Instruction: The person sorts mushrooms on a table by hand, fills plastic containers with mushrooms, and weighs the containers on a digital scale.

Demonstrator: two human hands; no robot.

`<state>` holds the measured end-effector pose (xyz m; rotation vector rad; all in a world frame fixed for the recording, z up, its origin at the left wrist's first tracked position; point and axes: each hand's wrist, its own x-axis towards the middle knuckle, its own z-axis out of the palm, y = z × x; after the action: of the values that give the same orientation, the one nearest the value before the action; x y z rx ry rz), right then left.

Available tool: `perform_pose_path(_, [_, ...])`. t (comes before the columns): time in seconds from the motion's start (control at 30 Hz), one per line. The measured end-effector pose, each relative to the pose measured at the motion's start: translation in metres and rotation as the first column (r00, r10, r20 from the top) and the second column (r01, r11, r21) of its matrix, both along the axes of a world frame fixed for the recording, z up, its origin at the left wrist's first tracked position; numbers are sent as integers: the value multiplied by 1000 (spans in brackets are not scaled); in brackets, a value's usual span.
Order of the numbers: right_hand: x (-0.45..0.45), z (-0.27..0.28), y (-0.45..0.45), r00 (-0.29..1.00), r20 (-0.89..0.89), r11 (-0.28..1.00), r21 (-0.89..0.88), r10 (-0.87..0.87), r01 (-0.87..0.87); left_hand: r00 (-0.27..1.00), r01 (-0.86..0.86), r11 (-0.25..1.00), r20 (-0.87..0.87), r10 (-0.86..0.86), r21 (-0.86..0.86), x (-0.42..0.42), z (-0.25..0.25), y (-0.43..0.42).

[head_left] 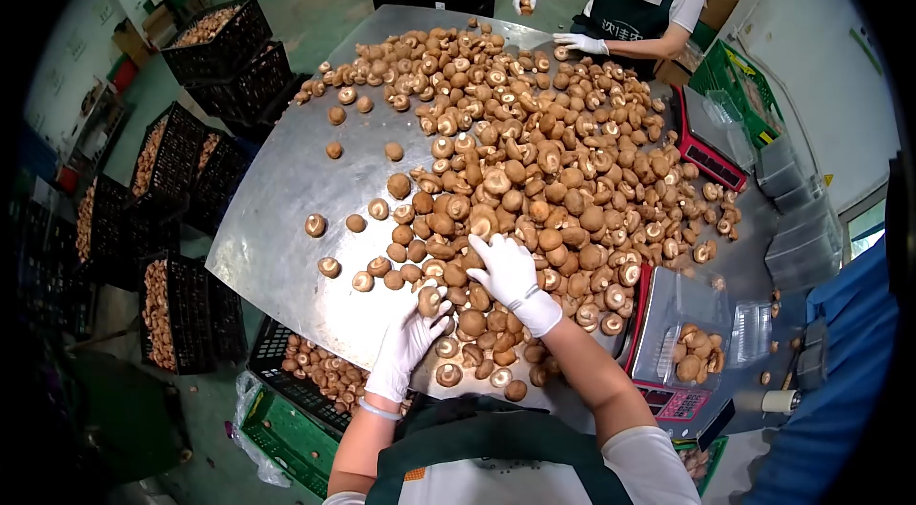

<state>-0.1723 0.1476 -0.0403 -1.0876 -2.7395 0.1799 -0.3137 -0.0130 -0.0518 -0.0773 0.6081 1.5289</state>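
Note:
A large heap of brown shiitake mushrooms (572,176) covers much of the metal table (277,219). Low on the near side, my gloved left hand (405,350) is closed around one shiitake mushroom (429,302), its cap showing between thumb and fingers. My right hand (510,278), also in a white glove, lies palm down over the near part of the heap. Its fingers are apart, with the tips beside a pale-capped mushroom (484,221); whether they touch it I cannot tell.
To the right, a red scale (658,400) carries a clear plastic box with mushrooms (699,352); another scale (711,162) stands farther back. Black crates (172,314) of mushrooms are stacked at left. A green crate (286,443) sits below the table. Across it, a gloved co-worker (649,19) handles mushrooms.

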Motion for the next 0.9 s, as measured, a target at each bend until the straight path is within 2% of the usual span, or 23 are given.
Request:
perform_pose_path(0.07, [9,13,-2,972,-232,977,-212,-46,-4,997,-46,999,-56,45,-22,-1,2,-2])
perform_pose_path(0.1, [19,28,0,974,-214,886,-462,-74,-34,949,1,995,-313,-32,-98,-3,-9,-8])
perform_pose_path(0.13, [27,27,1,974,-212,888,-459,-76,-31,831,29,983,-542,-123,-179,-2,-8,-8])
perform_pose_path(0.17, [36,26,0,868,-455,685,-698,-198,-209,640,14,983,-754,-150,-184,8,-7,-7])
perform_pose_path(0.2, [43,26,-3,699,-599,426,-790,-391,-440,430,110,965,-863,-264,-240,14,-3,-9])
perform_pose_path(0.23, [49,26,-5,660,-586,331,-810,-470,-484,-16,130,971,-980,-199,-199,21,-1,-8])
perform_pose_path(0.27, [55,25,-7,620,-564,237,-814,-546,-531,-455,166,972,-888,-71,-163,29,1,-6])
perform_pose_path(0.3, [60,19,-10,584,-573,236,-800,-576,-552,-578,200,929,-803,-146,-312,35,0,-4])
perform_pose_path(0.33, [62,19,-14,546,-581,236,-784,-603,-574,-628,235,915,-770,-116,-329,39,-6,-2])
perform_pose_path(0.37, [65,21,-18,511,-552,151,-762,-659,-629,-637,230,921,-764,-102,-314,41,-10,-1])
perform_pose_path(0.4, [68,24,-23,503,-559,161,-758,-659,-632,-649,224,927,-756,-88,-300,41,-15,1])
perform_pose_path(0.47, [73,28,-31,385,-428,-26,-640,-818,-768,-311,147,981,-947,-77,-127,42,-6,4])
perform_pose_path(0.5, [78,16,-32,362,-471,30,-640,-804,-767,251,209,894,-862,-441,-396,37,-1,1])
perform_pose_path(0.53, [80,24,-37,348,-477,26,-618,-807,-785,621,206,975,-759,-196,-84,32,-11,1])
perform_pose_path(0.6, [90,25,-46,380,-463,-37,-595,-801,-803,867,238,965,-424,-261,-107,24,22,-4])
perform_pose_path(0.63, [90,24,-50,408,-467,-16,-643,-784,-766,874,319,947,-376,-308,-34,17,20,-6])
perform_pose_path(0.67, [92,24,-55,431,-470,14,-688,-771,-725,865,335,942,-387,-320,-30,20,19,-8])
perform_pose_path(0.7, [92,25,-63,448,-479,65,-735,-755,-675,817,214,974,-534,-219,-71,28,18,-8])
perform_pose_path(0.73, [93,14,-69,492,-634,316,-749,-596,-582,737,103,992,-663,-129,-77,39,23,-5])
perform_pose_path(0.77, [92,18,-78,547,-624,351,-774,-558,-526,483,135,990,-870,-101,-41,45,36,-7])
perform_pose_path(0.8, [93,11,-87,577,-630,366,-775,-520,-516,443,112,994,-895,-50,0,53,36,-6])
perform_pose_path(0.87, [93,8,-100,548,-647,299,-748,-531,-592,50,133,991,-999,-11,-4,61,28,-12])
perform_pose_path(0.9, [93,15,-107,571,-607,255,-775,-552,-578,-124,203,978,-990,70,44,71,34,-12])
